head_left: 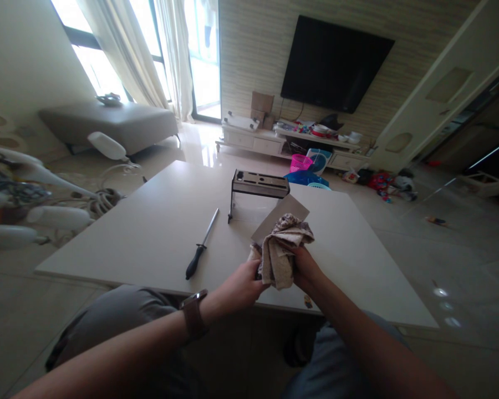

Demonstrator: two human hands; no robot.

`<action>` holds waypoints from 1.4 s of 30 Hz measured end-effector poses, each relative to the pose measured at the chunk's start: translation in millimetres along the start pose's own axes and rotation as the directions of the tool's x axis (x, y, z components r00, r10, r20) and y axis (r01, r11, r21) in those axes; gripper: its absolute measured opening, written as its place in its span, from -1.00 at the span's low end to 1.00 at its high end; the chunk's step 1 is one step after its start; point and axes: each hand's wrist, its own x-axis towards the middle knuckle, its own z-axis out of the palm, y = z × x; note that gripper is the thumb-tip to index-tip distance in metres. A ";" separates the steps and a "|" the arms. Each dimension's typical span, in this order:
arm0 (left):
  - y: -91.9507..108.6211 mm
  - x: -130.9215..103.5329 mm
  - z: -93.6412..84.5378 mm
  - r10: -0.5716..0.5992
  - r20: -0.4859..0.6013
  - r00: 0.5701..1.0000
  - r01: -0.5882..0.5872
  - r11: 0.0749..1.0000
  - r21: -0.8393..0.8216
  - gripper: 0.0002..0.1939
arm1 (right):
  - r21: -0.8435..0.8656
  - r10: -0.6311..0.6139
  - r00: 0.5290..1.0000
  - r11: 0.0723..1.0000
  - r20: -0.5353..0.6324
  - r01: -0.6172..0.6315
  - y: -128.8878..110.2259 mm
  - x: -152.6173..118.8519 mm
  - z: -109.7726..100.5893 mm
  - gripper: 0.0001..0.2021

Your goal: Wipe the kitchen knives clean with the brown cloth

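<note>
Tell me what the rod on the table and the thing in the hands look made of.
Rod: likely steel, thin pale shaft with a black, probably plastic handle. Cloth: soft patterned fabric, bunched and folded, held by left hand and right hand around a flat grey blade-like sheet.

Clearly a home, a living room. Beyond the fingers (255, 280), a pale low table (149, 221); farther off, mounted on a brick-patterned wall, 1 large black television (335, 64) above a white media cabinet (274, 143) cluttered with boxes and dishes. Left of the fingers and well away, a grey cushioned bench (108, 124) under tall windows hung with white curtains (149, 50). On the glossy tiled floor (441, 244) to the right of the fingers, scattered toys; past the table, a pink basket (300, 162) and blue tubs (305, 178).
</note>
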 end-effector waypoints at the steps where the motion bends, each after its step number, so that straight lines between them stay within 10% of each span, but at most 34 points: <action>1: 0.4 0.0 0.0 0.000 0.000 1.000 0.000 1.000 -0.002 -0.60 | -0.001 0.004 1.000 1.000 0.000 -0.004 0.1 0.3 -0.5 -0.61; 42: 1.2 -0.2 0.1 0.019 0.012 1.000 -0.018 1.000 -0.025 -0.59 | -0.010 0.016 1.000 1.000 -0.019 -0.016 1.1 0.2 -1.1 -0.57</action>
